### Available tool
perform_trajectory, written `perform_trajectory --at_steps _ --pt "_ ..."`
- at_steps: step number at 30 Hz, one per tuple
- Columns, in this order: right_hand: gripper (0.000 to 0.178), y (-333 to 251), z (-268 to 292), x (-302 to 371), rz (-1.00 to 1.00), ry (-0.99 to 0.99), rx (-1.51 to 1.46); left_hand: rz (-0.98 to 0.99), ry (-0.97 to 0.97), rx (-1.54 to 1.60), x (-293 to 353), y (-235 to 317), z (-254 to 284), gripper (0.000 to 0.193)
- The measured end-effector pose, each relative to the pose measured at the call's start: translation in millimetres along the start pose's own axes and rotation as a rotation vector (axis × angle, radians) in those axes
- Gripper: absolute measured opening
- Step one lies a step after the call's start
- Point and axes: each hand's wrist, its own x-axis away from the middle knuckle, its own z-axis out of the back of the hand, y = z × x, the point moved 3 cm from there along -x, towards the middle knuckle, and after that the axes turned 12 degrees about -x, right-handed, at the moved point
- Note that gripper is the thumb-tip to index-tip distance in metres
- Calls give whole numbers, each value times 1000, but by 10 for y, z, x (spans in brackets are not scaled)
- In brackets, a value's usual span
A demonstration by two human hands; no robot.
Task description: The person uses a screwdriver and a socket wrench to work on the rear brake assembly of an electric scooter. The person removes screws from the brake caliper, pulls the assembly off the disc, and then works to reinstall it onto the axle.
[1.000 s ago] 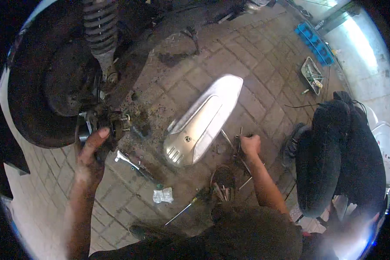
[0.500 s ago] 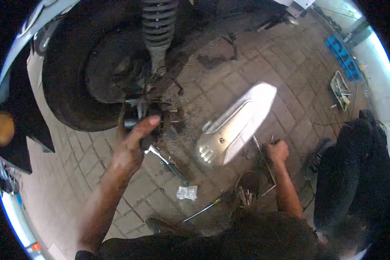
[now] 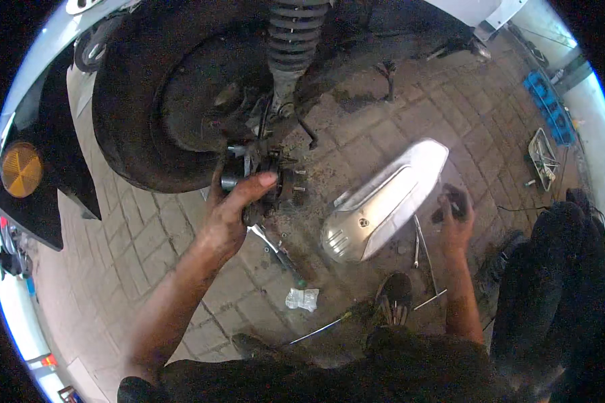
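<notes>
My left hand (image 3: pixel 228 225) grips a dark brake caliper (image 3: pixel 270 176), its thumb laid across the near side. Two metal pins stick out of the caliper to the right. Just beyond it are the black tyre (image 3: pixel 124 151) and the lower end of a coil-spring shock absorber (image 3: pixel 292 40). My right hand (image 3: pixel 458 225) is over the paving, right of a silver exhaust heat shield (image 3: pixel 386 205). Its blackened fingers are curled but apart, and I see nothing between them. Near it lie a combination wrench (image 3: pixel 417 247) and a thin bent rod (image 3: pixel 430 301).
A ratchet wrench (image 3: pixel 275 250), a small clear plastic packet (image 3: pixel 302 299) and a screwdriver (image 3: pixel 319 331) lie on the brick paving. At the right are a blue tray (image 3: pixel 550 111), a tool tray (image 3: pixel 543 158) and another person's dark-clothed leg (image 3: pixel 541 269). An orange reflector (image 3: pixel 21 169) is at the left.
My right hand has lifted from the ground beside the wrench and its fingers have spread. My left hand keeps hold of the caliper. The whole view has shifted slightly.
</notes>
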Motion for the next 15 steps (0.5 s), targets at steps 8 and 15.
perform_trajectory --at_steps 8,15 --pt "18 -1041 -1104 522 -629 -600 -102 68 -130 133 -51 -72 152 45" --pt "19 -1474 -1543 538 139 -739 -124 4 -171 49 -130 -20 164 48"
